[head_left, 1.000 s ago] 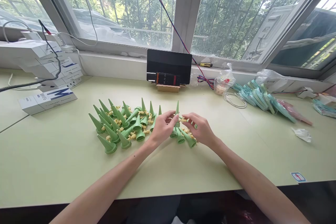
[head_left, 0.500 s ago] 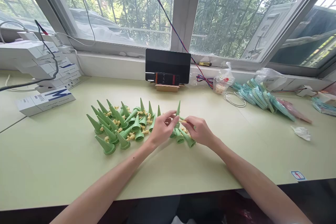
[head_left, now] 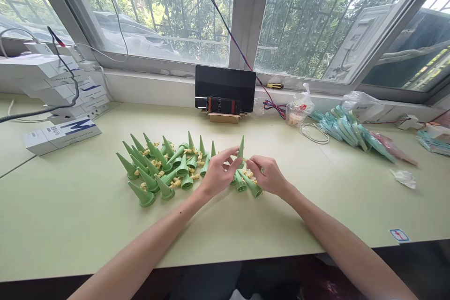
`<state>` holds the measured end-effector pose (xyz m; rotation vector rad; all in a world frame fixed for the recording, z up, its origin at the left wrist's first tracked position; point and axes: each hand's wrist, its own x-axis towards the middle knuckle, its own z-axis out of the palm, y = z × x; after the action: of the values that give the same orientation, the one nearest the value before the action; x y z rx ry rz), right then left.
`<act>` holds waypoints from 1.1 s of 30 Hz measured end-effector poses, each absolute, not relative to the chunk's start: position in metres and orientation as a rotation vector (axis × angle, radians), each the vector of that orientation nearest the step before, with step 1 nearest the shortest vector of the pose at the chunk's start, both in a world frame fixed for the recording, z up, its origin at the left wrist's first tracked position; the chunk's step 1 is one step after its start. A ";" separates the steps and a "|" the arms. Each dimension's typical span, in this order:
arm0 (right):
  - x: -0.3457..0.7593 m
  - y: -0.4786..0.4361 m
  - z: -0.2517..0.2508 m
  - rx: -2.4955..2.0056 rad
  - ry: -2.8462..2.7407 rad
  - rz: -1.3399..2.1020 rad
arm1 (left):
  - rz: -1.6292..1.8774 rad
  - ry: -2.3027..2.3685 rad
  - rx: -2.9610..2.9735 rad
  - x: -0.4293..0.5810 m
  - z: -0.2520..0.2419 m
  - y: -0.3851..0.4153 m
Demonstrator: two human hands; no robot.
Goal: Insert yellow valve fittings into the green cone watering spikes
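Note:
Between finger and thumb, my left hand (head_left: 220,173) grips a green plant watering spike (head_left: 241,146), its tip pointing up. My right hand (head_left: 267,174) pinches a small yellow valve (head_left: 245,160) at the spike's right side; the fingers cover most of it, so I cannot tell how far it is in. Below both hands lie several more green spikes (head_left: 241,183) with open threaded ends facing me. To the left spreads a large group of green spikes (head_left: 165,192), many with yellow valves (head_left: 175,182) on their sides.
A phone (head_left: 223,105) showing a timer leans on a black tablet (head_left: 225,85) at the back. White boxes (head_left: 63,136) are stacked left. A plastic bag (head_left: 298,108), a coiled white cable (head_left: 314,134) and teal packets (head_left: 342,126) lie right. The table's front edge (head_left: 246,261) runs below my forearms.
The held spike and both hands have shifted very slightly to the right. My grip on the spike and valve stays much the same. The other spikes lie as before.

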<state>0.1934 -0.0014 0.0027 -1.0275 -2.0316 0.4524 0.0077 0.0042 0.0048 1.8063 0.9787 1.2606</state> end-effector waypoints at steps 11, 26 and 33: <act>0.192 -0.001 0.005 -0.958 -1.979 0.414 | 1.206 1.154 1.454 0.007 0.015 0.006; 0.193 0.002 -0.003 -0.950 -2.038 0.287 | 1.229 1.090 1.553 0.005 0.014 0.005; 0.193 0.001 -0.002 -0.979 -2.043 0.260 | 1.228 1.020 1.604 0.004 0.011 0.006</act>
<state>0.1928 0.0008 -0.0020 -0.9789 -2.0434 0.2605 0.0045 0.0064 0.0106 1.6036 1.0204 1.2277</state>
